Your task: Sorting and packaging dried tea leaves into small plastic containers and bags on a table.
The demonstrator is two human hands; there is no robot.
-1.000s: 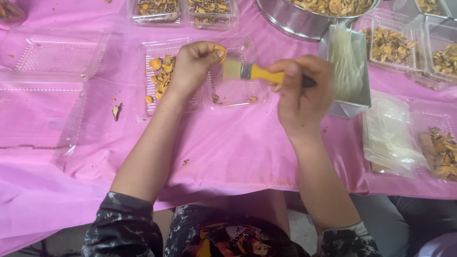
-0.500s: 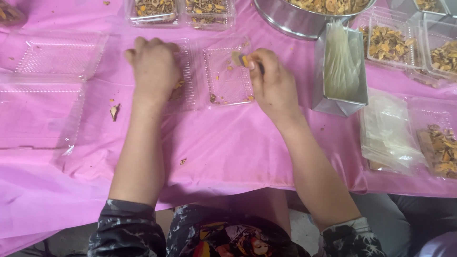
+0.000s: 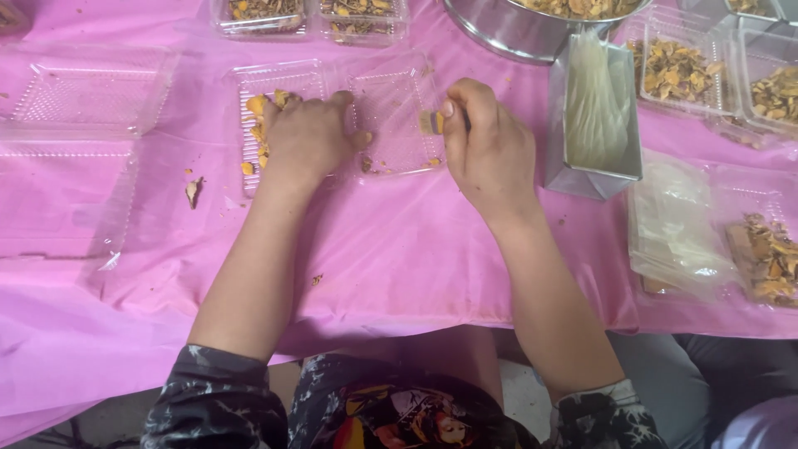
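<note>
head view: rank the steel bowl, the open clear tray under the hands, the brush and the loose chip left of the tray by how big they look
1. open clear tray
2. steel bowl, cut off by the frame, so unsure
3. brush, mostly hidden in the right hand
4. loose chip

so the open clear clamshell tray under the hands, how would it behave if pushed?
The clamshell tray looks thin and see-through, so probably very light and likely to skid on the smooth pink table cover. Its walls look flimsy and would likely flex. The left hand resting on the orange pieces may pin that half.
</note>
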